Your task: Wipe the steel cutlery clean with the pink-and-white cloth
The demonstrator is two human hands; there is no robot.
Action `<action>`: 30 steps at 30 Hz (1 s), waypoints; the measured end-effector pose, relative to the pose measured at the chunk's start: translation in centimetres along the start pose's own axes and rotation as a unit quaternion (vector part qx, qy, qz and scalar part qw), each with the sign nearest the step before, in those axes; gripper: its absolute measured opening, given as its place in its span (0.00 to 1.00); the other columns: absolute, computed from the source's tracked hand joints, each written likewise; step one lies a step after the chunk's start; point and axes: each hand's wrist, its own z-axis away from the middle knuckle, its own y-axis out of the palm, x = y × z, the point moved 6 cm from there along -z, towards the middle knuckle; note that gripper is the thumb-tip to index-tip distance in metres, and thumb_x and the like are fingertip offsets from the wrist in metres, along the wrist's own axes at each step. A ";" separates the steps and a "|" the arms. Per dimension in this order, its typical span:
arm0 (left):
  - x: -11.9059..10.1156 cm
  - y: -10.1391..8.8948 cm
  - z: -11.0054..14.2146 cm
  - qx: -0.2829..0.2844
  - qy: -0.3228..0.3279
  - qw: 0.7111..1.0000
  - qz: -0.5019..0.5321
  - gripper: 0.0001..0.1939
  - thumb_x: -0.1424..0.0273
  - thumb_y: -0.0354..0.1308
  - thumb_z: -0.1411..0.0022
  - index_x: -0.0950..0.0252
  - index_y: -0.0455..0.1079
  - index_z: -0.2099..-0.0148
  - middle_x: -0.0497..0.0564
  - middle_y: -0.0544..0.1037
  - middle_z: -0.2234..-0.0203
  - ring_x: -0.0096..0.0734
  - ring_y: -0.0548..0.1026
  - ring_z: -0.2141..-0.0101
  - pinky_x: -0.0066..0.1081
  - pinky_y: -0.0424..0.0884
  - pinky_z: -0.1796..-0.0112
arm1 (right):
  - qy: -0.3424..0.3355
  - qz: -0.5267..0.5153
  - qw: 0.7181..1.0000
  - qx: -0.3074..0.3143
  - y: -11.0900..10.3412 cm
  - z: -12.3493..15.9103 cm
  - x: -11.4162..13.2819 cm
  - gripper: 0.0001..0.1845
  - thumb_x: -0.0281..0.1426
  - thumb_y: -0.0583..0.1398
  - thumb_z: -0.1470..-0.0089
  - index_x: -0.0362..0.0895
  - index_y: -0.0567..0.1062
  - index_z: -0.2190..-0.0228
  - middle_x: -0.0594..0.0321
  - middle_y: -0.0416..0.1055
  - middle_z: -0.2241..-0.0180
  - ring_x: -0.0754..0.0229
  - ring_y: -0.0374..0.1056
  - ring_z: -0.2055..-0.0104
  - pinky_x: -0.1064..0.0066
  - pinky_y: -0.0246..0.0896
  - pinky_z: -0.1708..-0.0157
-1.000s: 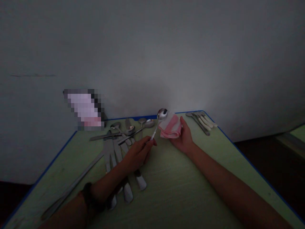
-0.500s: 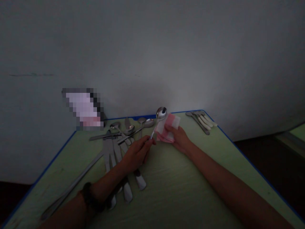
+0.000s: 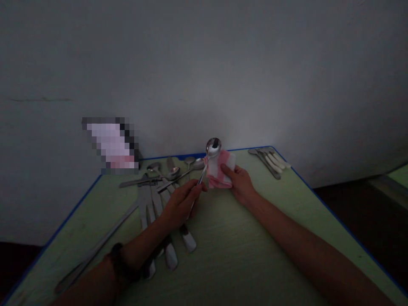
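A grey wall [image 3: 204, 76] backs the green worktop [image 3: 242, 242]. The left hand [image 3: 185, 202] is closed round the handle of a spoon [image 3: 213, 147] held above it, long axis slanting up and away, slightly rightward, to the bowl. The right hand [image 3: 242, 183], nearer the bowl, pinches a folded cloth [image 3: 219, 172] just below and right of it; whether cloth and spoon touch, I cannot tell. Cutlery [image 3: 157, 199] lies around the left arm.

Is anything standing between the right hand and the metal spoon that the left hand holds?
Only the folded striped cloth, which the right hand itself holds, lies between that hand and the metal spoon in the left hand. Nothing else visible is in the way.
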 end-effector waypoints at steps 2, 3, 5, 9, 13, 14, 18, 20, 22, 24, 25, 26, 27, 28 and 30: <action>0.0 0.1 0.1 0.006 0.004 1.000 -0.001 0.17 0.59 0.41 0.35 0.66 0.65 0.58 0.38 0.60 0.91 0.22 0.59 0.88 0.21 0.56 0.83 | -0.001 -0.011 1.000 0.002 0.1 -0.1 0.0 0.10 0.30 0.64 0.58 0.40 0.74 0.70 0.63 0.76 0.75 0.63 0.69 0.77 0.71 0.65 0.71; -0.1 0.2 0.1 0.013 0.002 1.000 -0.008 0.17 0.59 0.41 0.35 0.65 0.65 0.58 0.38 0.60 0.91 0.22 0.60 0.88 0.21 0.56 0.83 | 0.000 -0.017 1.000 -0.003 0.0 -0.2 0.0 0.09 0.28 0.63 0.58 0.40 0.74 0.70 0.64 0.75 0.76 0.63 0.68 0.77 0.71 0.65 0.72; -0.1 0.4 0.0 0.030 -0.004 0.999 -0.035 0.17 0.59 0.41 0.35 0.65 0.66 0.59 0.39 0.60 0.90 0.22 0.61 0.87 0.21 0.56 0.82 | 0.004 -0.036 0.999 -0.035 -0.4 -0.4 0.1 0.07 0.26 0.61 0.59 0.40 0.74 0.72 0.65 0.75 0.77 0.64 0.68 0.77 0.72 0.65 0.72; -0.6 0.9 -0.2 0.067 -0.001 0.992 -0.111 0.18 0.60 0.42 0.36 0.65 0.68 0.60 0.40 0.60 0.89 0.24 0.62 0.85 0.23 0.56 0.81 | 0.038 -0.146 0.988 -0.044 -0.7 -0.6 0.7 0.08 0.33 0.56 0.53 0.42 0.73 0.74 0.65 0.74 0.76 0.61 0.69 0.74 0.69 0.67 0.67; -1.0 0.8 -0.4 0.064 0.011 0.986 -0.155 0.20 0.60 0.40 0.36 0.64 0.70 0.60 0.41 0.59 0.89 0.25 0.62 0.83 0.24 0.55 0.79 | 0.071 -0.214 0.974 -0.020 -0.5 -0.4 1.3 0.11 0.33 0.52 0.50 0.43 0.72 0.74 0.66 0.74 0.76 0.62 0.69 0.74 0.70 0.67 0.65; -1.1 0.8 -0.4 0.063 0.014 0.985 -0.161 0.20 0.60 0.40 0.36 0.64 0.71 0.60 0.41 0.60 0.89 0.25 0.63 0.83 0.24 0.56 0.79 | 0.070 -0.218 0.973 -0.023 -0.5 -0.3 1.4 0.10 0.30 0.52 0.50 0.43 0.72 0.75 0.67 0.74 0.77 0.64 0.69 0.74 0.72 0.67 0.65; -1.2 1.0 -0.3 0.078 0.027 0.978 -0.191 0.20 0.61 0.39 0.36 0.63 0.72 0.63 0.42 0.63 0.86 0.26 0.64 0.81 0.24 0.56 0.76 | 0.057 -0.216 0.975 -0.002 0.2 -0.3 1.7 0.09 0.28 0.52 0.49 0.43 0.72 0.74 0.67 0.75 0.74 0.64 0.70 0.71 0.72 0.67 0.62; -1.2 1.1 -0.2 0.085 0.029 0.975 -0.203 0.21 0.61 0.39 0.36 0.63 0.72 0.64 0.42 0.63 0.86 0.26 0.64 0.81 0.25 0.56 0.76 | 0.052 -0.221 0.974 0.016 0.6 -0.3 1.7 0.10 0.29 0.51 0.48 0.43 0.73 0.71 0.66 0.76 0.71 0.63 0.70 0.68 0.70 0.67 0.60; -1.2 1.2 -0.3 0.084 0.026 0.974 -0.208 0.21 0.60 0.39 0.36 0.63 0.72 0.64 0.42 0.63 0.86 0.27 0.65 0.81 0.25 0.56 0.76 | 0.048 -0.227 0.972 0.019 0.6 -0.4 1.8 0.11 0.29 0.51 0.48 0.43 0.73 0.70 0.66 0.76 0.70 0.63 0.70 0.66 0.69 0.67 0.60; -1.3 1.0 -0.4 0.072 0.020 0.976 -0.206 0.21 0.61 0.39 0.36 0.63 0.72 0.64 0.42 0.63 0.86 0.27 0.65 0.81 0.25 0.56 0.76 | 0.036 -0.228 0.973 -0.002 0.1 -0.6 1.8 0.11 0.30 0.51 0.48 0.43 0.73 0.70 0.66 0.76 0.71 0.63 0.70 0.67 0.69 0.67 0.61; -1.3 0.9 -0.5 0.061 0.015 0.977 -0.202 0.21 0.61 0.40 0.36 0.63 0.72 0.64 0.42 0.63 0.87 0.27 0.65 0.81 0.25 0.56 0.76 | 0.027 -0.227 0.973 -0.017 -0.2 -0.6 1.8 0.11 0.30 0.51 0.48 0.43 0.73 0.71 0.66 0.76 0.71 0.63 0.70 0.68 0.69 0.68 0.61; -1.2 0.7 -0.5 0.048 0.009 0.979 -0.199 0.20 0.61 0.40 0.37 0.64 0.72 0.64 0.42 0.63 0.87 0.27 0.65 0.81 0.25 0.56 0.76 | 0.019 -0.224 0.974 -0.030 -0.5 -0.7 1.8 0.10 0.30 0.52 0.48 0.43 0.73 0.71 0.66 0.75 0.72 0.63 0.70 0.69 0.69 0.68 0.62; -1.2 0.5 -0.6 0.033 0.002 0.980 -0.195 0.20 0.62 0.40 0.37 0.64 0.72 0.64 0.42 0.63 0.88 0.27 0.65 0.82 0.25 0.56 0.77 | 0.013 -0.220 0.975 -0.039 -0.8 -0.7 1.8 0.10 0.29 0.52 0.48 0.43 0.73 0.72 0.66 0.75 0.72 0.63 0.70 0.69 0.69 0.68 0.63; -1.1 0.3 -0.7 0.019 -0.006 0.981 -0.193 0.20 0.62 0.40 0.37 0.64 0.71 0.65 0.42 0.62 0.88 0.27 0.65 0.82 0.25 0.56 0.77 | 0.009 -0.214 0.976 -0.041 -0.9 -0.7 1.8 0.10 0.29 0.52 0.49 0.43 0.73 0.72 0.67 0.75 0.73 0.64 0.70 0.70 0.70 0.67 0.63; -1.0 0.1 -0.8 0.005 -0.014 0.981 -0.193 0.19 0.62 0.41 0.37 0.64 0.71 0.65 0.42 0.62 0.89 0.28 0.66 0.82 0.25 0.57 0.77 | 0.001 -0.192 0.981 -0.026 -0.9 -0.7 1.7 0.10 0.26 0.53 0.51 0.44 0.74 0.70 0.68 0.75 0.72 0.65 0.70 0.69 0.73 0.67 0.63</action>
